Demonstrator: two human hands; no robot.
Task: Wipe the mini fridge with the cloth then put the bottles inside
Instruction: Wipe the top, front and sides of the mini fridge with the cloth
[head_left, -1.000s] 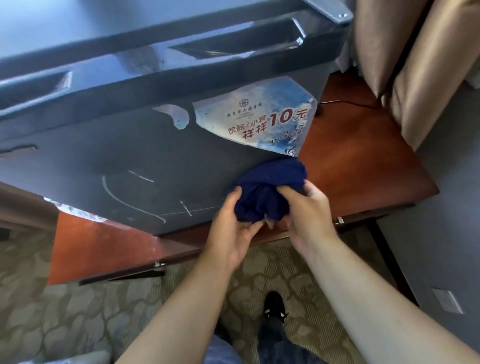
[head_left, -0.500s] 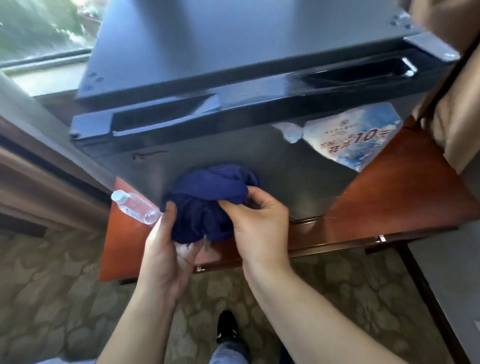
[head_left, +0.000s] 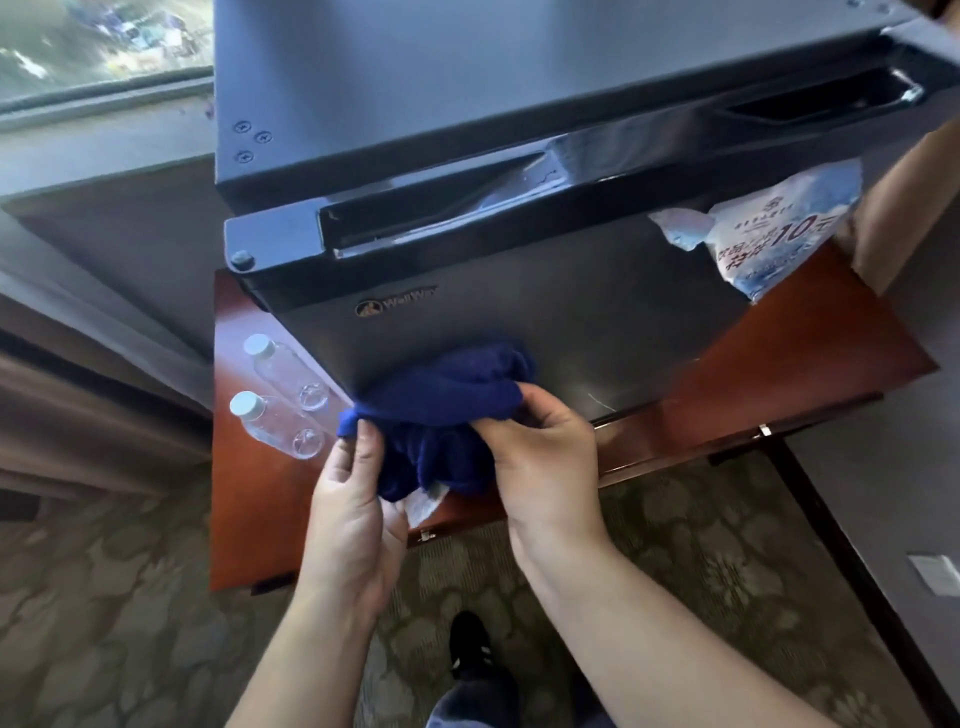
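I see one mini fridge (head_left: 571, 312) on one wooden table (head_left: 805, 353). On the left of the table lie a far bottle (head_left: 285, 371) and a near bottle (head_left: 275, 423), so that makes two. There is one blue cloth (head_left: 447, 395). A left hand (head_left: 353, 509) and a right hand (head_left: 545, 467) make two hands. The fridge door has one sticker (head_left: 779, 234) on its right. Three screws (head_left: 263, 136) sit on the fridge top, far left. One shoe (head_left: 470, 644) stands on the floor.

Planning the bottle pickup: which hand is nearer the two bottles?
Left. The left hand pinches the cloth just right of the bottles; the right hand grips the cloth beyond it, farther away.
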